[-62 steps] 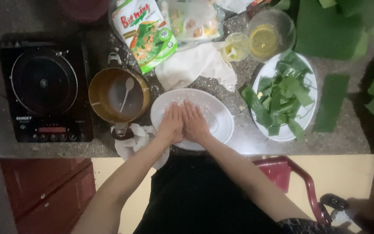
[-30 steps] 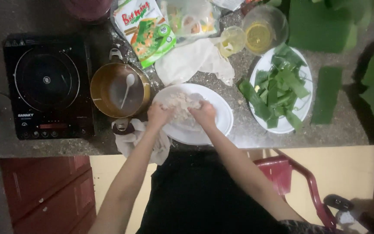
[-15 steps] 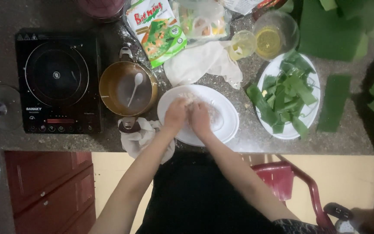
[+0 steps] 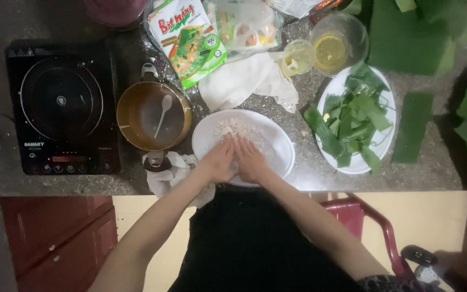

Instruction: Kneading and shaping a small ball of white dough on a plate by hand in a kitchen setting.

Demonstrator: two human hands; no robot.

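My left hand (image 4: pixel 220 160) and my right hand (image 4: pixel 249 160) lie side by side, palms down, pressing on pale dough in a white oval plate (image 4: pixel 277 141) at the counter's near edge. Crumbly white dough bits (image 4: pixel 233 127) show just beyond my fingertips. The dough under my palms is hidden. A brass-coloured pot (image 4: pixel 152 114) with a white spoon (image 4: pixel 162 111) inside stands just left of the plate.
A black induction cooker (image 4: pixel 63 105) sits at the left. A flour packet (image 4: pixel 187 38), a white cloth (image 4: pixel 247 81), a small glass (image 4: pixel 298 57) and a glass bowl of yellow liquid (image 4: pixel 333 43) lie behind. A plate of cut green leaves (image 4: pixel 355 116) is at right. A red chair (image 4: pixel 363 216) stands below.
My hands lifted and gathered the dough a second ago, then came back down together; now they press flat nearer the plate's front edge.
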